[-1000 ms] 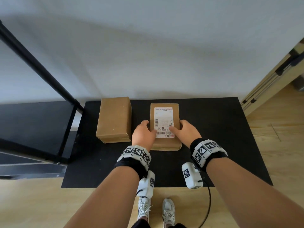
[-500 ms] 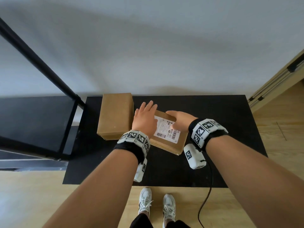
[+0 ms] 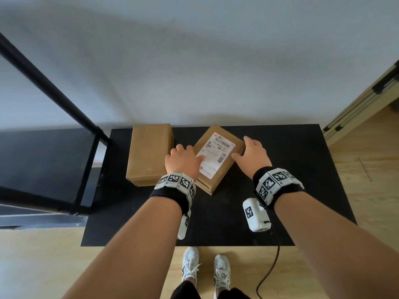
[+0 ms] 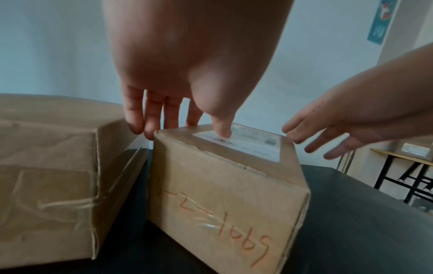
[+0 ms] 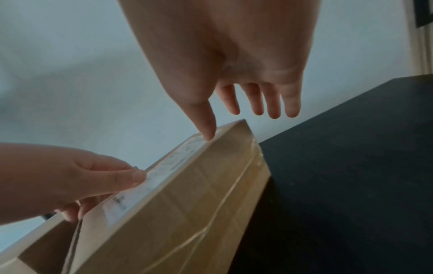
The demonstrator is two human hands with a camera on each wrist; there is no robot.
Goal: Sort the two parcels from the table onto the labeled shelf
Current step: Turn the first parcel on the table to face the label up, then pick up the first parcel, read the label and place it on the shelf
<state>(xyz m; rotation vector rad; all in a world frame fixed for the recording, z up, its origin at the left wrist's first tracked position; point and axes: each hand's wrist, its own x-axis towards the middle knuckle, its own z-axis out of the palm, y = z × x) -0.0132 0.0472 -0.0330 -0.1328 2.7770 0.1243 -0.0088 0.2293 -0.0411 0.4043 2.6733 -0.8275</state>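
Two brown cardboard parcels lie on the black table [image 3: 280, 212]. The plain parcel [image 3: 151, 152] is at the left. The labelled parcel [image 3: 218, 156] lies askew beside it, white shipping label up, with orange handwriting on its near side [image 4: 222, 222]. My left hand [image 3: 183, 160] holds this parcel, thumb [image 4: 221, 129] on the label and fingers down its left side, in the gap between the two parcels. My right hand [image 3: 250, 154] is spread with straight fingers at the parcel's right edge; only its thumb tip [image 5: 208, 135] touches the top edge.
A black metal shelf [image 3: 43, 165] with a slanting post [image 3: 54, 87] stands left of the table. A grey wall runs behind. A wooden frame with metal rails [image 3: 362, 100] is at the right. My feet [image 3: 205, 268] are on the wooden floor before the table's front edge.
The labelled parcel has been turned round on the table from straight to askew, its barcode end now far. My right hand slid from its top to its right edge.
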